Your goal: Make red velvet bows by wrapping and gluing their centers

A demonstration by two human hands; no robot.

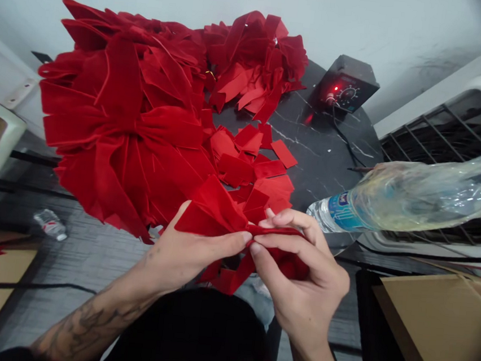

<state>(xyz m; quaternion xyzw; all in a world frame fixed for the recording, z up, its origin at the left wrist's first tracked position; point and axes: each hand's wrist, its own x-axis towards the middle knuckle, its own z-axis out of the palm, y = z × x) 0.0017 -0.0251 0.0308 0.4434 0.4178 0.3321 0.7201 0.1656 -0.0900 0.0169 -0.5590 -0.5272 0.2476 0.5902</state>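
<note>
My left hand (186, 252) and my right hand (304, 266) meet over the near edge of a small black marble table (319, 154). Together they pinch the gathered middle of a red velvet bow (216, 209), thumbs and fingers closed on it. A narrow red strip lies across the pinch, under my right fingers. The bow's tails (231, 276) hang below my hands. A big heap of finished red bows (119, 118) covers the table's left half. Several small cut red rectangles (255, 159) lie just beyond my hands.
A black box with a dial and a lit red lamp (345, 88) stands at the table's far right, its cable trailing forward. A clear plastic bottle (409, 197) lies on a white wire crate (454, 127) at right. Cardboard boxes (442, 330) sit lower right and lower left.
</note>
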